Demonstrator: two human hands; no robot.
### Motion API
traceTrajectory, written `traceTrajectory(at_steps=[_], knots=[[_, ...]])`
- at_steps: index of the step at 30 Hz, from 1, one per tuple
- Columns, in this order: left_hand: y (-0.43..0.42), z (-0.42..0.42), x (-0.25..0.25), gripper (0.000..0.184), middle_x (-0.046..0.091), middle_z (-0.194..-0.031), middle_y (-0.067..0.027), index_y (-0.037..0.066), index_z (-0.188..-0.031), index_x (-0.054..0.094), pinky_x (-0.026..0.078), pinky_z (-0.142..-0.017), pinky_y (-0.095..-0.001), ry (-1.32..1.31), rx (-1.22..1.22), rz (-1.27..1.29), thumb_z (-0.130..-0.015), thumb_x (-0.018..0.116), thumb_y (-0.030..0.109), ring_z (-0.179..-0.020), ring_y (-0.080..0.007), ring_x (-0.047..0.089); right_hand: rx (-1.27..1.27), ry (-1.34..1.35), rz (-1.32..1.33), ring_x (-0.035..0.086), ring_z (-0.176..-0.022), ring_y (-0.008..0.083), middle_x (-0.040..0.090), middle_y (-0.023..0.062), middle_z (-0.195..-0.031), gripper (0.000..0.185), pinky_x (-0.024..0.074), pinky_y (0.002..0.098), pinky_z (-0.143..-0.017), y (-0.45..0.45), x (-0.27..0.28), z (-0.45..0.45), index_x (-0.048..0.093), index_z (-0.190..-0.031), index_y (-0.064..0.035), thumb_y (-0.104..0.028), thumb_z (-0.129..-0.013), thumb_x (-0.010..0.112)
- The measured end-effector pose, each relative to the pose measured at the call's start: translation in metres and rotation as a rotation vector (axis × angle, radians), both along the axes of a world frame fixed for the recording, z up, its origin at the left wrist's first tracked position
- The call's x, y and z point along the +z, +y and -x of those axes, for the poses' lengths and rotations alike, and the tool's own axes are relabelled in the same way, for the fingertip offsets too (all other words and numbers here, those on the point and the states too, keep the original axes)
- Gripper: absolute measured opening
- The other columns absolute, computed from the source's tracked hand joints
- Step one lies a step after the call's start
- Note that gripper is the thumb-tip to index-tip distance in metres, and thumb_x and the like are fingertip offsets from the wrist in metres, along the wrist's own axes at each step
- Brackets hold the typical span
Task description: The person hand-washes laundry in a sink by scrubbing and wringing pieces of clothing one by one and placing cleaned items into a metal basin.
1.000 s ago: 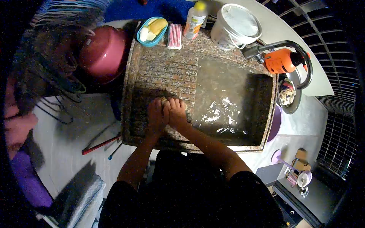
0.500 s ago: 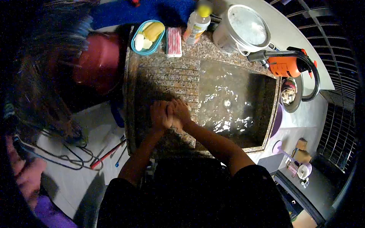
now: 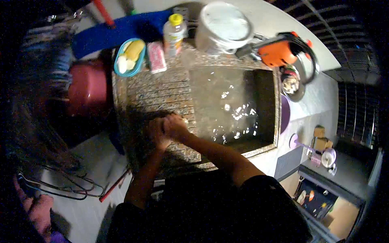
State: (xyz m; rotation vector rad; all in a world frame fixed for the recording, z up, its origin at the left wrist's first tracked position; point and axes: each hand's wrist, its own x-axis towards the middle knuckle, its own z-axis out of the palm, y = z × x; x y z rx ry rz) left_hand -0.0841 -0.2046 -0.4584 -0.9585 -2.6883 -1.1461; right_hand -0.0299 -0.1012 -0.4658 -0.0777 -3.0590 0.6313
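Note:
My left hand (image 3: pixel 158 131) and my right hand (image 3: pixel 175 126) are pressed together, side by side, low on the ribbed stone washboard (image 3: pixel 162 91). Their fingers are curled around something small and pale, of which only a bit shows by the right fingers; I cannot make out what it is. Right of the washboard lies the stone basin (image 3: pixel 277 109), holding cloudy water (image 3: pixel 214 101) with bright glints. A blue dish (image 3: pixel 142 65) with yellow and white soap pieces, a pink-and-white striped brush or block (image 3: pixel 157 57) and a yellow-capped bottle (image 3: pixel 173 38) stand along the back edge.
A white lidded bucket (image 3: pixel 206 36) and an orange spray bottle (image 3: pixel 275 54) stand behind the basin, near the dark curved faucet (image 3: pixel 313 67). A metal bowl with cloth (image 3: pixel 290 84) sits at the right. A red bucket (image 3: pixel 89 89) and hanging strands are on the left.
The view has turned and shifted, so the sink and the things behind it appear further left. My hands stay together on the washboard, with small changes in their position.

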Motion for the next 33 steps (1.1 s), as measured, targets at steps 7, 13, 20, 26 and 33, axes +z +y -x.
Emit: traceTrajectory(at_steps=[7,13,20,26,33], knots=[[-0.018,0.013,-0.095,0.035,0.066,-0.107,-0.0202,0.002,-0.114,0.062,0.048,-0.09,-0.0474,-0.424,-0.038,-0.124,-0.103,0.048,0.032,-0.098,-0.0383,0.061,-0.156,-0.06,0.245,0.062,-0.103,0.0379,0.066,0.0196,-0.104,0.039,0.0477,0.0478,-0.092,-0.003,0.021,-0.006,0.063,-0.103,-0.0024,-0.03,-0.076,0.065],[-0.005,-0.028,0.034,0.034,0.055,-0.13,-0.0165,0.003,-0.133,0.052,0.048,-0.089,-0.0403,-0.519,-0.108,-0.335,-0.106,0.046,0.022,-0.113,-0.0281,0.054,-0.816,0.091,0.693,0.065,-0.09,0.0421,0.066,0.0282,-0.096,0.035,0.0511,0.0485,-0.081,0.059,0.094,-0.117,0.064,-0.104,0.0009,-0.026,-0.081,0.062],[0.004,-0.091,0.06,0.025,0.055,-0.109,-0.0137,0.004,-0.121,0.058,0.048,-0.08,-0.0348,-0.353,-0.429,0.025,-0.096,0.054,0.002,-0.094,-0.0254,0.057,-1.477,0.744,0.56,0.051,-0.064,0.0155,0.058,0.0081,-0.067,0.031,0.044,0.0383,-0.058,0.268,0.079,-0.299,0.061,-0.083,0.0028,-0.026,-0.096,0.057],[0.062,-0.147,0.047,0.02,0.056,-0.112,-0.0181,0.003,-0.114,0.063,0.048,-0.087,-0.044,-0.303,-0.604,0.148,-0.098,0.052,0.011,-0.103,-0.0351,0.057,-1.554,1.118,0.41,0.048,-0.058,0.0082,0.057,-0.0019,-0.068,0.029,0.038,0.0287,-0.05,0.509,0.126,-0.376,0.065,-0.083,-0.0023,-0.027,-0.098,0.057],[0.185,-0.236,0.043,0.022,0.055,-0.121,-0.0196,0.004,-0.118,0.063,0.045,-0.099,-0.0451,-0.314,-0.662,0.169,-0.098,0.054,0.011,-0.115,-0.0382,0.056,-1.477,0.631,0.203,0.069,-0.087,0.0239,0.074,0.0174,-0.094,0.042,0.0532,0.0364,-0.079,0.628,0.122,-0.449,0.072,-0.108,0.0024,-0.035,-0.094,0.06]])
